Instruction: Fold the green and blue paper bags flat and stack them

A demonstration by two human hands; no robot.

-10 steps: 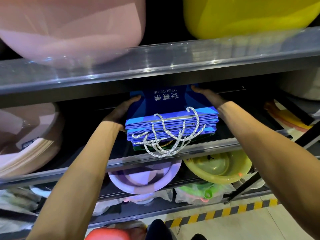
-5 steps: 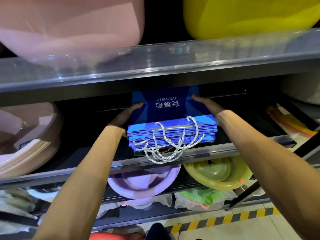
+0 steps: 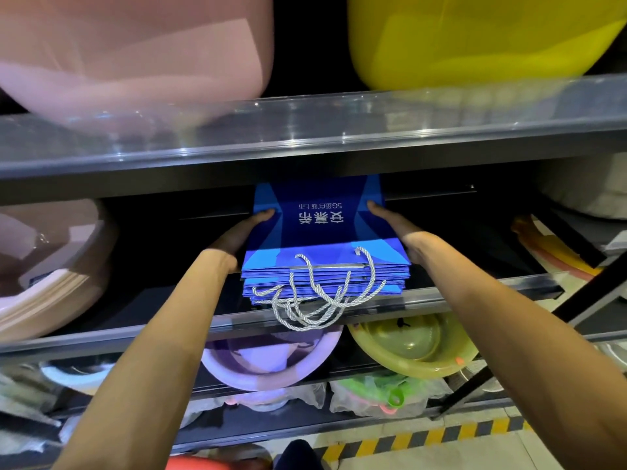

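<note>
1. Change: compared with one second ago, the front edges of the stack of blue paper bags (image 3: 322,276) line up more evenly. The splayed layers now sit closer together. Both grips stay on the sides of the stack.
2. Grip state: the left grip (image 3: 244,235) and the right grip (image 3: 395,225) are both released. Straight fingers press flat against the left and right sides of the stack, and neither curls round a bag.
3. Location: the stack lies flat on the middle shelf (image 3: 475,300), under the upper shelf. Its white rope handles (image 3: 319,303) hang over the front lip.
4. Task meaning: judged from the layout, folding is done for these bags and this step squares the pile. No green bag can be made out with certainty; the lowest layers are too dark to tell.
5. Containers, upper shelf: a pink basin (image 3: 135,52) is at left and a yellow basin (image 3: 475,39) at right. Their interiors are hidden.
6. Containers, middle shelf: nested pink basins (image 3: 51,266) sit well apart to the left of the stack.
7. Containers, lower shelf: a purple basin (image 3: 268,364) stands below the handles; its contents cannot be told. Beside it, a yellow-green basin (image 3: 410,347) appears to hold a smaller nested bowl.
</note>
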